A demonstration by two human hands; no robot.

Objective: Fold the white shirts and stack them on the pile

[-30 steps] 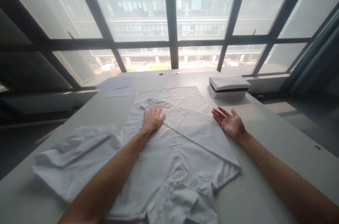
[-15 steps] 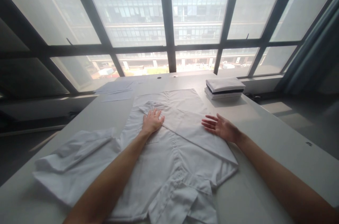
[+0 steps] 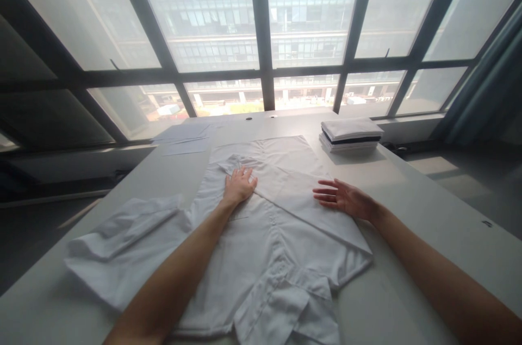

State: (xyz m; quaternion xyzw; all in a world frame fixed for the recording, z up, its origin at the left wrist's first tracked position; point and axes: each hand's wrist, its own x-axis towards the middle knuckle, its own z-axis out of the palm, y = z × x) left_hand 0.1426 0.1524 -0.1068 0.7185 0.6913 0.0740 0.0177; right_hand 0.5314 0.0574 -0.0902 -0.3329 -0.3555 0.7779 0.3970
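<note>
A white button-up shirt (image 3: 265,236) lies spread on the table, its collar end towards me and its hem towards the window. One sleeve is folded across the body, running from the lower right up to the left. My left hand (image 3: 240,184) rests flat, fingers spread, over that sleeve near its cuff. The other sleeve (image 3: 126,247) stretches out to the left, loose and creased, partly behind my left forearm. My right hand (image 3: 345,198) is at the shirt's right edge, fingers extended and apart, palm turned inward, with nothing in it.
A stack of folded cloth (image 3: 350,135), white with a dark layer, stands at the table's far right. Thin white sheets (image 3: 187,138) lie at the far left. Beyond the white table (image 3: 411,209) are tall windows (image 3: 305,13), and a curtain (image 3: 477,79) hangs on the right.
The whole view has shifted slightly, so things appear a little further right. My right hand has turned slightly, its fingers more level. My left hand stays on the sleeve.
</note>
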